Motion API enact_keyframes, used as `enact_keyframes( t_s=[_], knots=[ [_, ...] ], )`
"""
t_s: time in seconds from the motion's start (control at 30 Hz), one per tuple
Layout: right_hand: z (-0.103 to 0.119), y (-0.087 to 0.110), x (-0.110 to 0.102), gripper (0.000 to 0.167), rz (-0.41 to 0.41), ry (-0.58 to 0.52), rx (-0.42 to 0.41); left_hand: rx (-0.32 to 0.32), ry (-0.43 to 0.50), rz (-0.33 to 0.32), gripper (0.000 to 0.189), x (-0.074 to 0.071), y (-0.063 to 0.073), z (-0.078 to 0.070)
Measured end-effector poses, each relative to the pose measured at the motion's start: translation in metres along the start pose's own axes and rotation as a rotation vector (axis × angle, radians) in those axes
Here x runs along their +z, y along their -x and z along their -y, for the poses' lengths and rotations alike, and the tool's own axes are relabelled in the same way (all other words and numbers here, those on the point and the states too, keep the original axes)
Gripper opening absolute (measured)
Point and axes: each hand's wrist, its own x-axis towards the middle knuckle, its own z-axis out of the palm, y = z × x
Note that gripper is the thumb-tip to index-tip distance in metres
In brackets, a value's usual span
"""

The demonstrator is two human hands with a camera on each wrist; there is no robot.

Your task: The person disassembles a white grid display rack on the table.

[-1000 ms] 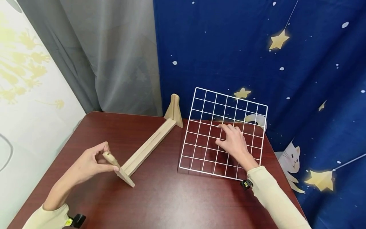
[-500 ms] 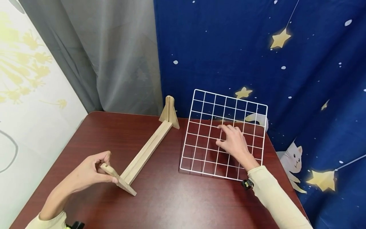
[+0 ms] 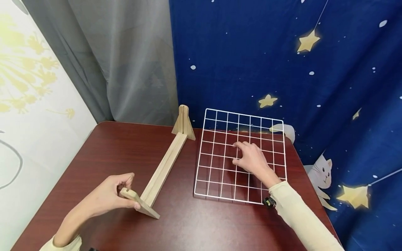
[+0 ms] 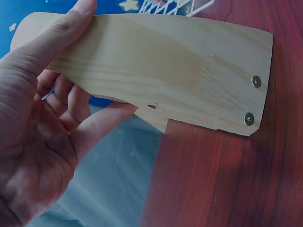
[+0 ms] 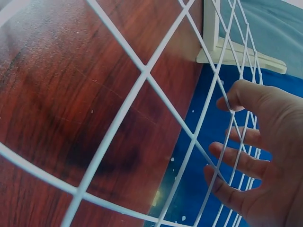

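Observation:
A light wooden stand lies across the left of the table, a grooved bar joining two upright end pieces. My left hand grips the top of the near end piece, thumb on one side and fingers on the other. In the left wrist view that wooden end piece shows two screw heads near its wide foot. My right hand holds a white wire grid panel, tilted up from the table. The right wrist view has curled fingers reaching through and around the wires.
The far end piece stands near the back edge of the dark red table. Behind it hang a grey curtain and a blue star-patterned curtain. A white patterned surface borders the table's left side.
My left hand has moved right and nearer, swinging the stand's near end with it; its far end has shifted slightly left. The grid panel has come left and lower with my right hand.

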Motion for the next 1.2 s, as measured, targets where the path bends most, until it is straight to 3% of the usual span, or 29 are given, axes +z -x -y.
enact_keyframes(
  t_s=[0.23,0.63,1.2],
  knots=[
    [0.004,0.0,0.012,0.058,0.046,0.009,-0.015,0.013,-0.031,-0.015,0.065,0.01,0.003,-0.007],
    [0.027,0.0,0.023,0.064,0.116,-0.021,0.001,0.043,-0.028,0.018,0.068,0.031,0.0,-0.019],
    [0.041,-0.002,0.039,0.062,0.126,0.008,-0.032,0.199,-0.028,0.009,0.064,0.052,-0.014,-0.035]
  ],
)
